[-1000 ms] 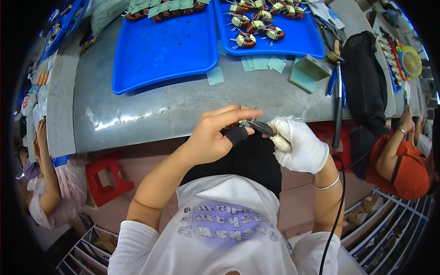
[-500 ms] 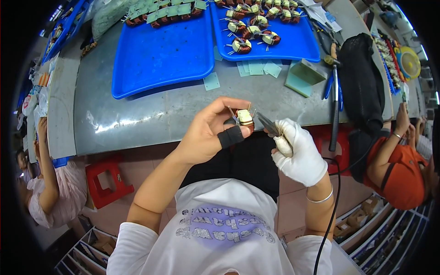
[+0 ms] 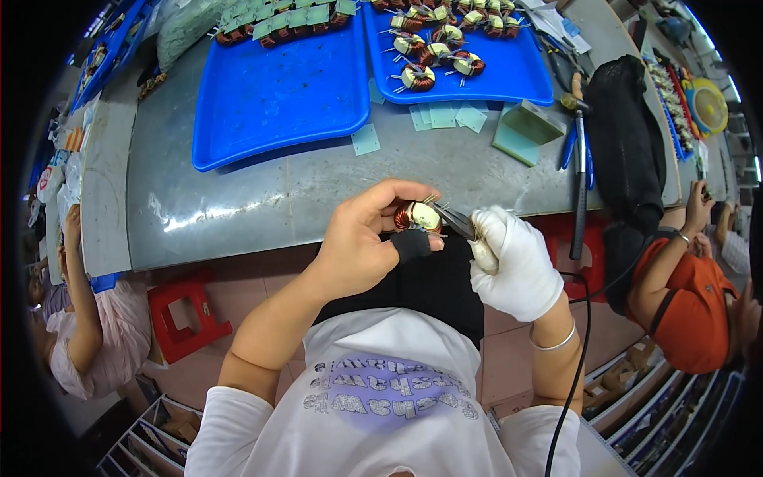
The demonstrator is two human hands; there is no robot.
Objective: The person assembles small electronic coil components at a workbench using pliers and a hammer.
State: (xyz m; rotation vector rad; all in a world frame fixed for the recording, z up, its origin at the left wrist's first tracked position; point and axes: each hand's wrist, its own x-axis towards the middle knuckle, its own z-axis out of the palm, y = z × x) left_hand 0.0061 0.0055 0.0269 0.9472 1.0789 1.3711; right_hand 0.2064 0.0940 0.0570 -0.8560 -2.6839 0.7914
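Two trays [image 3: 278,103] line the desk [image 3: 262,207]; left fingers [image 3: 401,188] grasp a crosswise coil [image 3: 425,215], leads [image 3: 430,199] rightward; right fingers [image 3: 494,226] clench pliers [image 3: 456,221].

A scuffed grey metal tabletop [image 3: 270,211] spans the middle, shining white toward its left, where a paler tabletop [image 3: 106,191] adjoins it. Below, a red plastic stool [image 3: 187,342] stands on the pinkish tiled floor [image 3: 509,354] — a second red stool [image 3: 594,248] shows partly at right. Pale-railed shelving fills both lower corners — brown cartons [image 3: 624,372] on it.
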